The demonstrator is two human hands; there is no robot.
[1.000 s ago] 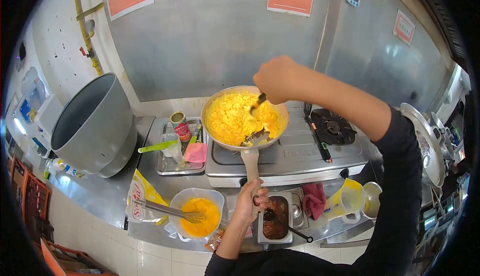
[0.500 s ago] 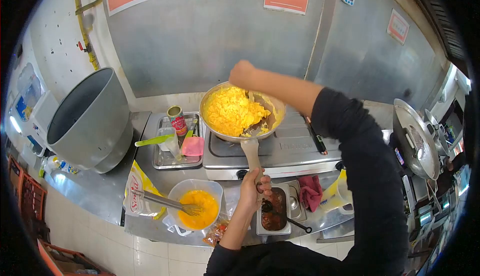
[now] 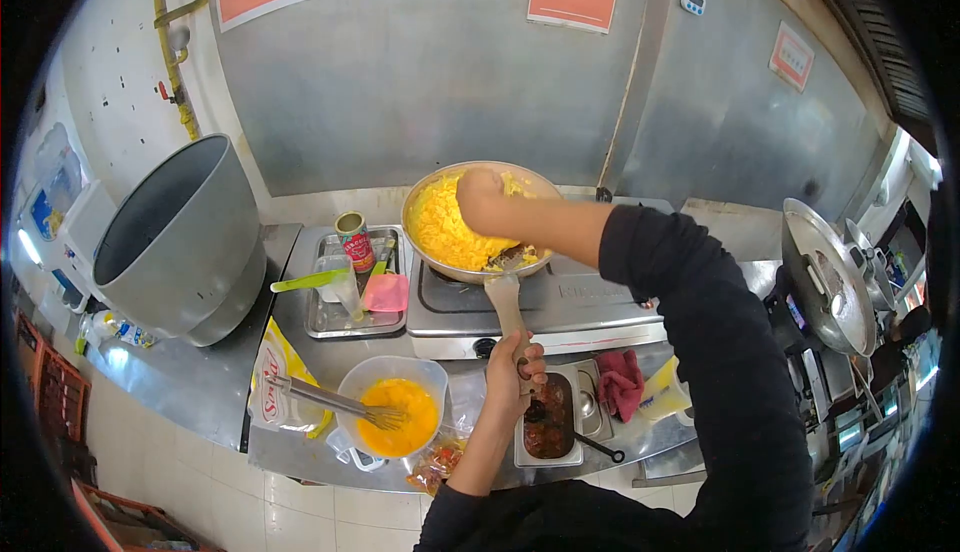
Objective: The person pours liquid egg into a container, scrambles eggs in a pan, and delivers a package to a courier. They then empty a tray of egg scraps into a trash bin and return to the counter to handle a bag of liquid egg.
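Observation:
My left hand (image 3: 512, 372) is wrapped round the beige handle (image 3: 505, 302) of a wide frying pan (image 3: 552, 192) on the stove. Yellow scrambled egg (image 3: 437, 222) fills most of the pan, with some bare pan surface towards the right. Over the pan's middle, my right hand (image 3: 482, 200) is closed in a fist, reaching in from the right and slightly blurred. Whatever it grips is hidden beneath the hand and forearm.
Left of the stove (image 3: 590, 292) stand a big grey pot (image 3: 180, 242) and a metal tray (image 3: 335, 330) with a can (image 3: 354, 240). In front are a bowl of beaten egg (image 3: 400, 417) with a whisk (image 3: 330, 399), a sauce container (image 3: 550, 422) and a red cloth (image 3: 620, 385).
My right hand has moved down and nearer, from the pan's far rim to above the egg. My left hand stays on the handle.

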